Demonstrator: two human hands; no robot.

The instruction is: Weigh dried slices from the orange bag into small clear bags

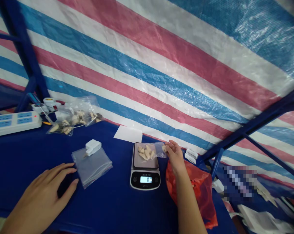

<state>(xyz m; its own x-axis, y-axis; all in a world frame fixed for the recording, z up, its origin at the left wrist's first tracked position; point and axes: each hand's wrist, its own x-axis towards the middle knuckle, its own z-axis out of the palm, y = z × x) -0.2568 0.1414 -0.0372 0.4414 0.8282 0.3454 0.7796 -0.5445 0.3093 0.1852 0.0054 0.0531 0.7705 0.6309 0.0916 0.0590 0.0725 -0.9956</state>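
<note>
A small digital scale [145, 178] stands on the blue table, its display lit. On its platform lies a clear plastic bag [150, 152] with several pale chunks inside. My right hand [174, 156] pinches the bag's right end, fingers closed on a pale piece at its opening. My left hand [43, 191] rests flat on the table with fingers spread, empty, just left of a stack of empty clear bags [92, 165]. A small white clip-like object [92, 147] lies on that stack.
Filled clear bags of pale chunks [72, 118] sit at the back left beside a white power strip [14, 123]. A white paper sheet [127, 134] lies behind the scale. A red plastic bag [198, 188] hangs at the table's right edge. A striped tarp backs the table.
</note>
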